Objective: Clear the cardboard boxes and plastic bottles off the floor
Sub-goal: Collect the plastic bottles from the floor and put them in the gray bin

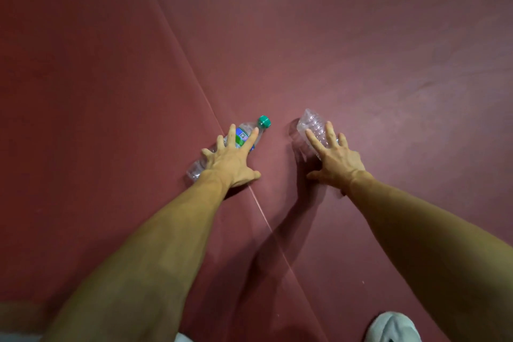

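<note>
Red-brown floor [361,36] fills the view, split by a thin pale seam [262,214] that runs on a slant from the top towards the bottom. Two plastic bottles lie on their sides near the seam. The labelled bottle [247,126] lies across the seam, with its clear base to the left of it and its green cap [263,121] just to the right; a blue and green label [240,139] shows between the fingers. The left hand [230,159] lies over its middle, wide open, with straight fingers spread across the bottle and not curled round it; the thumb tip reaches the seam. The clear bottle [312,125] lies a short way to the right of the seam, apart from the labelled one, ribbed and see-through, with its base pointing away from the person. Its neck end is hidden under the right hand [337,159], which is also spread flat, fingers straight along the bottle and thumb stuck out towards the seam, closed round nothing. Whether either bottle holds any liquid cannot be told. Both bare forearms reach in from the bottom edge, one on each side of the seam, and cast dark shadows on the floor between them. A white shoe [394,327] shows at the bottom edge, well to the right of the seam.
</note>
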